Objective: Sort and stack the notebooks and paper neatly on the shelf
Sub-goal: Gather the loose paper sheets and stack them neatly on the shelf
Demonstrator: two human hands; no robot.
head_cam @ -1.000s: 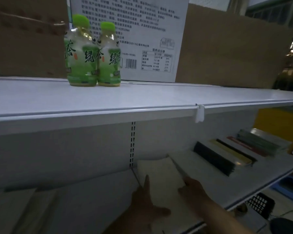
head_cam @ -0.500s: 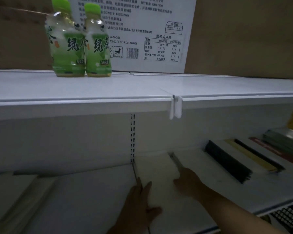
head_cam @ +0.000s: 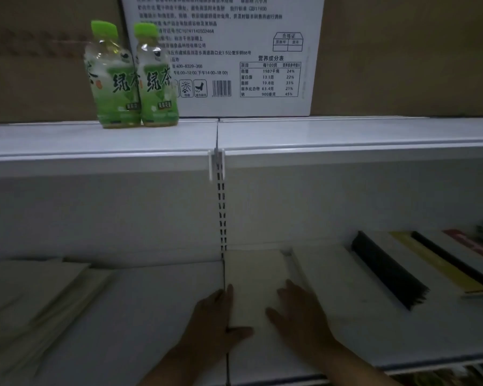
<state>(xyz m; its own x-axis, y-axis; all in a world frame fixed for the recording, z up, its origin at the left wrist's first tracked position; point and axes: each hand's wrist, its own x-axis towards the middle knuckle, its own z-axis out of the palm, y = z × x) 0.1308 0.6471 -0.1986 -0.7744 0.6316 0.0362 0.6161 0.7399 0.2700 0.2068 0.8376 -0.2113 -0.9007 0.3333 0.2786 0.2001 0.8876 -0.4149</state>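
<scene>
- since a second ago the paper stack point(head_cam: 255, 274) has turned from a skewed lie to square on the lower shelf point(head_cam: 151, 302). its left edge now runs along the seam between the two shelf boards, at 6 o'clock in the view.
- the left hand point(head_cam: 215, 321) and right hand point(head_cam: 299, 310) keep to the same two sides of the stack as before.
- at 8 o'clock, other paper piles point(head_cam: 39, 296) are dim, blurred and cut off by the frame, so their number cannot be told.
- at 3 o'clock from the stack and well apart from it, overlapping notebooks point(head_cam: 388, 271) lie in a row, the farthest cut off at the frame edge.
- both forearms leave the frame at 6 o'clock.
- left hand: its fingers are straight and together, pointing to 12 o'clock against the stack's left edge, and its thumb lies across the near corner toward 3 o'clock, gripping nothing.
- right hand: it is palm down with fingers spread and relaxed, resting over the stack's right edge and pointing to 11 o'clock, with nothing held.
</scene>
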